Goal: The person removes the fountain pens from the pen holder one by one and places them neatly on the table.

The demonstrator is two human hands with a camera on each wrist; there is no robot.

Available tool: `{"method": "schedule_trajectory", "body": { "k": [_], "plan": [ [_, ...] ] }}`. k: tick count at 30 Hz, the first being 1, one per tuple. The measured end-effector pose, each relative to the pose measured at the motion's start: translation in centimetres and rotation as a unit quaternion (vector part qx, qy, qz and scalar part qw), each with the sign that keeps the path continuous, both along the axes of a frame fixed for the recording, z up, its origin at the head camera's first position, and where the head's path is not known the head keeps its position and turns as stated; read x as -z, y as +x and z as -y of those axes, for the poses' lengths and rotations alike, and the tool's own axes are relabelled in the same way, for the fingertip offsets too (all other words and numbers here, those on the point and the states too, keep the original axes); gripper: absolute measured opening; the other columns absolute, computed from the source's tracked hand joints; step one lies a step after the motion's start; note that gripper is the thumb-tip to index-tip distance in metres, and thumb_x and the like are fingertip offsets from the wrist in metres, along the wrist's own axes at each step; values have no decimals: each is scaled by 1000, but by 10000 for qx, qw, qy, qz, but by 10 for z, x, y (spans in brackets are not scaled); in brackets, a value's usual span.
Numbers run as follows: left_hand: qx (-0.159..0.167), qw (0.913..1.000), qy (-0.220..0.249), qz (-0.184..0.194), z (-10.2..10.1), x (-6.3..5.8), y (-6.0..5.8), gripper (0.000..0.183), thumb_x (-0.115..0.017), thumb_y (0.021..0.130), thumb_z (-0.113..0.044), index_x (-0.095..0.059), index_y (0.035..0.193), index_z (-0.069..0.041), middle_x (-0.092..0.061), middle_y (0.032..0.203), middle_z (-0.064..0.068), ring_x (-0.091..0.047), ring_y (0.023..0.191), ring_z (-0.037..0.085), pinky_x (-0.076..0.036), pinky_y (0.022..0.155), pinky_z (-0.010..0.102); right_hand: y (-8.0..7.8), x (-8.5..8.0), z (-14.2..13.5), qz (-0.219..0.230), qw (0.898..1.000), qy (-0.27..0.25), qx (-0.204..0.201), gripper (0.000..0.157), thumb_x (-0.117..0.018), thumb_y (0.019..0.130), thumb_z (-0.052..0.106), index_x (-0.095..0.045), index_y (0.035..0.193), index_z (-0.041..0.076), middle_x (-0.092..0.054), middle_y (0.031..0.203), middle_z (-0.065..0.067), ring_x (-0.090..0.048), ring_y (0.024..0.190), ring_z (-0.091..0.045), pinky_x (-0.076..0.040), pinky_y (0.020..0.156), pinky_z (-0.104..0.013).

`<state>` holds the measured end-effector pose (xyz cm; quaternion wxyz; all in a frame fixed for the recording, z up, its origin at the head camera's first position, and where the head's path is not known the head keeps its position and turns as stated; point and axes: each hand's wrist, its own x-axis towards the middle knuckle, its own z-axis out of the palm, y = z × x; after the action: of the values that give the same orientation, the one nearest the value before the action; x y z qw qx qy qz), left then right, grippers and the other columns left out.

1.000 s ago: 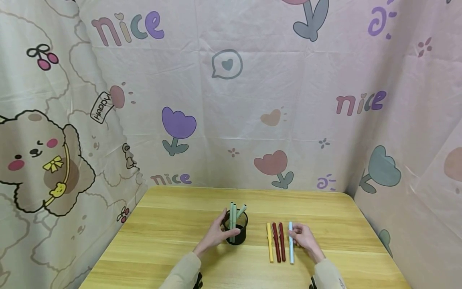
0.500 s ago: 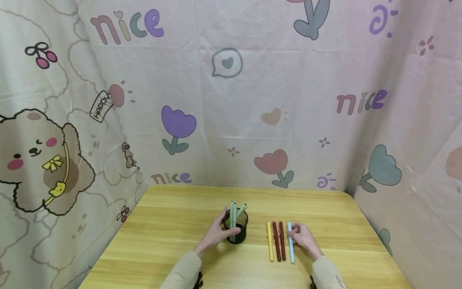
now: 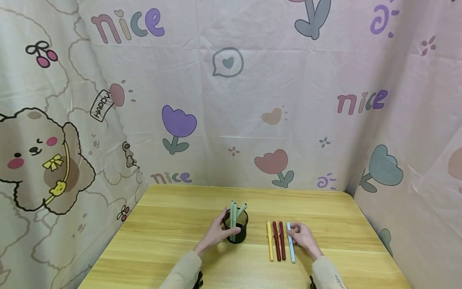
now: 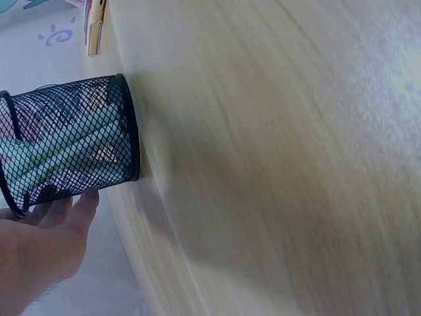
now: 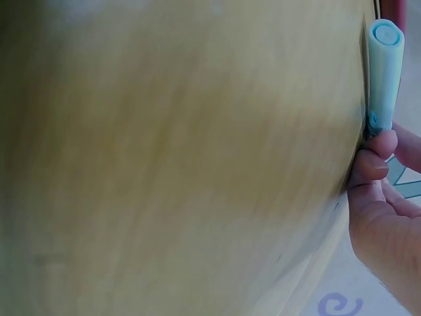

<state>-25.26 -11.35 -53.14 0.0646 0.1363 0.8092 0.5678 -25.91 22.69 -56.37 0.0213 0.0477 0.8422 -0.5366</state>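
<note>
A black mesh pen holder (image 3: 241,236) stands upright on the table with several pale green pens (image 3: 234,212) in it. My left hand (image 3: 214,235) holds it from the left, thumb across the front and fingers at the far side; in the left wrist view the mesh cup (image 4: 72,138) lies against the fingers. To the right, my right hand (image 3: 304,237) pinches the upper end of a light blue pen (image 3: 291,251), which lies slightly slanted on the tabletop. In the right wrist view the thumb and fingertips meet at the blue pen (image 5: 385,76).
Left of the blue pen, a yellow pen (image 3: 270,245) and two dark red pens (image 3: 276,244) lie side by side on the wooden table (image 3: 162,224). A patterned cloth (image 3: 231,104) hangs behind and along both sides of the table.
The upper end of the light blue pen has swung slightly left under my right hand, so the pen now lies slanted. My left hand and the pen holder have stayed in place.
</note>
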Motion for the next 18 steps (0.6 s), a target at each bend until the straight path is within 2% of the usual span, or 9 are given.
{"method": "schedule_trajectory", "body": {
  "k": [18],
  "plan": [
    [17, 10000, -40, -24, 0, 1, -1, 103, -78, 89, -34, -11, 162, -5, -15, 166, 27, -22, 148, 56, -36, 114, 66, -1, -1, 1, 165, 9996, 249, 22, 37, -63, 95, 3, -55, 127, -13, -53, 76, -3, -53, 62, -14, -45, 52, -21]
  ]
}}
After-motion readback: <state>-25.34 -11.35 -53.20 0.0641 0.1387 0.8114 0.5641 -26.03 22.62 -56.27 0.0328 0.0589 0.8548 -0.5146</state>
